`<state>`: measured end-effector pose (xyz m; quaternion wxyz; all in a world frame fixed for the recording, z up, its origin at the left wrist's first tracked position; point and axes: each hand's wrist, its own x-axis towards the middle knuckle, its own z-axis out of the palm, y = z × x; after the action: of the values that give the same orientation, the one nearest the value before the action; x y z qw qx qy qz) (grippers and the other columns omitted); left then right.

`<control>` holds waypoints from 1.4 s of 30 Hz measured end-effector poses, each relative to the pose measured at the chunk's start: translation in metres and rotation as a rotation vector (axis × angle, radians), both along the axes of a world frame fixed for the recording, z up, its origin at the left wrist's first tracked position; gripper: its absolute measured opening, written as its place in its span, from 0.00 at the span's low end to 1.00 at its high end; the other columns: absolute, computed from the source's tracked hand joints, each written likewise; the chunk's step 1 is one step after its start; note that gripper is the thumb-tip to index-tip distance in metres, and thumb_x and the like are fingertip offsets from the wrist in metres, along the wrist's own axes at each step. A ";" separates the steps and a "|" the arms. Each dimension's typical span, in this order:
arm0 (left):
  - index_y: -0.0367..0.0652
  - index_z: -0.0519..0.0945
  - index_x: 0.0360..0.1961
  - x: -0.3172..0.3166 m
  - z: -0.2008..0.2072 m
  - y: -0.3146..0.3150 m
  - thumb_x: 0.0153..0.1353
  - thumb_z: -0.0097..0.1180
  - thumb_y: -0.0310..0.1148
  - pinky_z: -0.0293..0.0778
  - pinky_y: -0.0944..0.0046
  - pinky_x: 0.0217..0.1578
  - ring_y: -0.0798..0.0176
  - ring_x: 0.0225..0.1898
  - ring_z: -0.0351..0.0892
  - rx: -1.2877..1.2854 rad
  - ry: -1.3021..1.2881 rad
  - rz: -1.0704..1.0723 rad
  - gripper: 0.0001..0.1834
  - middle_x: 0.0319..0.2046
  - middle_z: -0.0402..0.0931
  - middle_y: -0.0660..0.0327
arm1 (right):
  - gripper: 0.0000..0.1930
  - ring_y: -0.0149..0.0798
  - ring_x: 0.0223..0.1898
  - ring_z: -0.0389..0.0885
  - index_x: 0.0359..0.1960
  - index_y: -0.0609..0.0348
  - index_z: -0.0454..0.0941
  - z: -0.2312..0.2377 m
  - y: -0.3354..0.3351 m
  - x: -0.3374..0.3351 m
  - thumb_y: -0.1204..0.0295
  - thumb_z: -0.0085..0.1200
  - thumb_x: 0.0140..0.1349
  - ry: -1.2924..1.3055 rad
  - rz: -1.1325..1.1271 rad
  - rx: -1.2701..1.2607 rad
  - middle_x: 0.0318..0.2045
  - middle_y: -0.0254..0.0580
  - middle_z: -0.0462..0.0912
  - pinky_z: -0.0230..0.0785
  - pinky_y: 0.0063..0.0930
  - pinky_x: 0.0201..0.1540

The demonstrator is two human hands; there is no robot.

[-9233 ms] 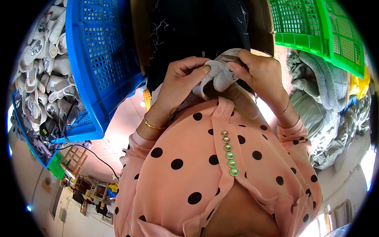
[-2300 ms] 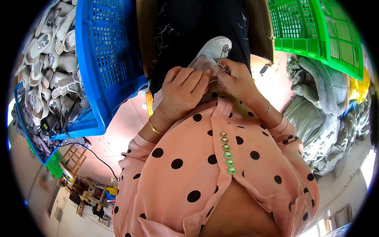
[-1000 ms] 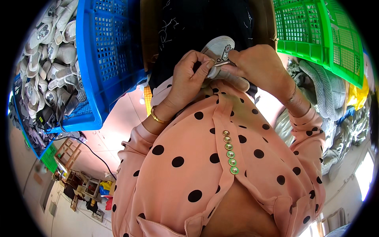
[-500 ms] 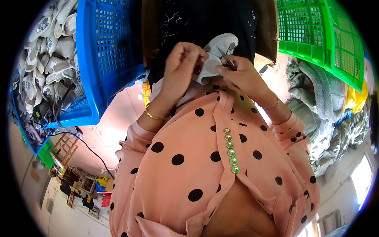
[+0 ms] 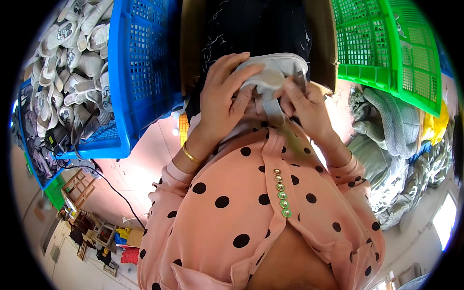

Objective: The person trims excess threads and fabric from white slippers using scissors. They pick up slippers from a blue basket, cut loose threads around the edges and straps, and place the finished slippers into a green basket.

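Observation:
Above my lap, a small white shoe upper (image 5: pixel 285 62) is held between both hands, its pale inner side and a hanging strap (image 5: pixel 273 112) turned toward me. My left hand (image 5: pixel 224 92) is closed on the upper's left side, with fingers over its edge and thumb below. My right hand (image 5: pixel 308 104) is closed round a small dark metal tool that looks like thread snips (image 5: pixel 300 79), close against the upper's right side. Motion smears the tool and my right fingertips, so its blades are not clear.
A blue plastic crate (image 5: pixel 123 96) stands at left, beside heaped white shoe uppers (image 5: pixel 72 72). A cardboard box edge (image 5: pixel 328 72) borders my lap. At right are a green crate (image 5: pixel 372 77) and grey-white fabric bundles (image 5: pixel 386 125). A black cable (image 5: pixel 113 181) trails at left.
The upper has been turned over, so its inner side and strap now show instead of the printed outside. My left hand has opened out wider over it. The snips stay in my right hand.

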<state>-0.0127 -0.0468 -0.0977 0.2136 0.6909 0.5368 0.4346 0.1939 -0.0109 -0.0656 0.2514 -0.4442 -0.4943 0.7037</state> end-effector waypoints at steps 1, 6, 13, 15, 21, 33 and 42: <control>0.47 0.81 0.51 -0.001 0.004 0.007 0.55 0.59 0.26 0.72 0.56 0.54 0.47 0.57 0.72 -0.021 -0.013 0.006 0.20 0.55 0.75 0.53 | 0.14 0.21 0.19 0.66 0.39 0.61 0.78 0.004 0.008 0.003 0.61 0.52 0.70 -0.059 -0.027 0.192 0.17 0.28 0.72 0.58 0.17 0.21; 0.38 0.83 0.47 -0.005 0.032 0.044 0.62 0.57 0.26 0.74 0.63 0.51 0.55 0.51 0.79 -0.126 -0.074 -0.113 0.12 0.50 0.80 0.52 | 0.14 0.33 0.20 0.77 0.40 0.57 0.77 0.024 0.044 0.006 0.65 0.66 0.57 -0.519 0.084 1.057 0.19 0.37 0.78 0.70 0.25 0.24; 0.37 0.79 0.53 -0.006 0.038 0.086 0.68 0.52 0.26 0.74 0.69 0.49 0.66 0.48 0.80 -0.222 -0.197 -0.301 0.14 0.49 0.81 0.57 | 0.10 0.19 0.21 0.62 0.33 0.60 0.75 0.018 0.073 0.012 0.67 0.55 0.69 -0.151 -0.015 0.625 0.17 0.29 0.67 0.58 0.17 0.24; 0.38 0.77 0.55 -0.005 0.039 0.092 0.68 0.52 0.25 0.73 0.70 0.50 0.68 0.48 0.79 -0.130 -0.278 -0.230 0.15 0.49 0.80 0.58 | 0.11 0.19 0.21 0.63 0.32 0.60 0.74 0.022 0.071 0.012 0.66 0.54 0.70 -0.062 -0.102 0.438 0.17 0.26 0.68 0.58 0.17 0.24; 0.40 0.82 0.46 -0.002 0.087 0.075 0.56 0.65 0.27 0.75 0.60 0.48 0.55 0.48 0.79 0.016 -0.168 -0.133 0.16 0.44 0.82 0.55 | 0.10 0.19 0.18 0.60 0.35 0.58 0.71 0.013 0.068 0.016 0.65 0.51 0.72 -0.131 -0.272 0.486 0.16 0.24 0.65 0.50 0.16 0.20; 0.47 0.80 0.45 0.021 0.036 0.041 0.47 0.68 0.31 0.71 0.58 0.51 0.54 0.48 0.75 -0.088 0.201 -0.129 0.21 0.46 0.78 0.62 | 0.08 0.19 0.19 0.61 0.38 0.59 0.69 -0.021 0.001 -0.008 0.68 0.47 0.73 0.076 -0.481 0.384 0.19 0.26 0.66 0.53 0.17 0.21; 0.51 0.81 0.35 0.016 -0.005 -0.001 0.48 0.61 0.32 0.72 0.61 0.47 0.64 0.43 0.73 0.419 0.454 -0.234 0.11 0.39 0.74 0.69 | 0.07 0.23 0.14 0.53 0.36 0.52 0.68 -0.042 -0.044 0.001 0.67 0.45 0.73 0.233 -0.543 -0.182 0.14 0.27 0.61 0.45 0.20 0.18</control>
<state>0.0032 -0.0483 -0.1023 -0.0096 0.8560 0.3865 0.3431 0.1949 -0.0550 -0.1079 0.4444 -0.4971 -0.2604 0.6982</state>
